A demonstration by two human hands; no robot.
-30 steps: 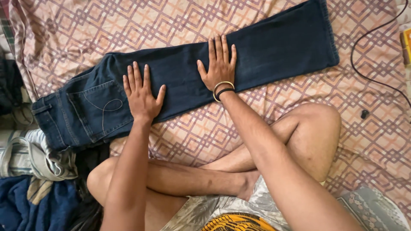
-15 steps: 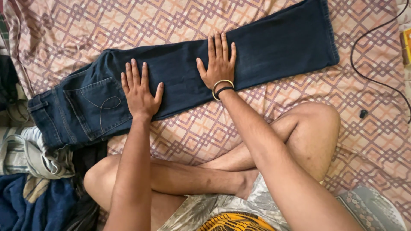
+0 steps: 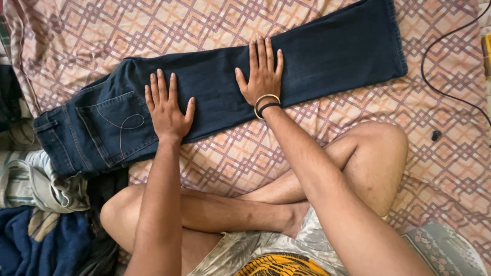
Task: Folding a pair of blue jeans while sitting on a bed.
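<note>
A pair of dark blue jeans (image 3: 332,56) lies folded lengthwise across a patterned bedsheet (image 3: 215,163), waist at the left, leg hems at the upper right. My left hand (image 3: 167,109) rests flat on the seat, just right of the back pocket with curved stitching (image 3: 115,122). My right hand (image 3: 261,73) presses flat on the thigh part, fingers spread, with bangles on its wrist. Neither hand holds anything. My crossed legs (image 3: 286,194) sit just in front of the jeans.
A heap of other clothes, striped and blue (image 3: 36,214), lies at the lower left. A black cable (image 3: 440,56) runs over the sheet at the right, with a small dark object (image 3: 435,135) near it. A yellow item (image 3: 486,46) shows at the right edge.
Both hands and the jeans sit slightly higher and further left in the view than a second ago. In the last half second nothing has visibly shifted.
</note>
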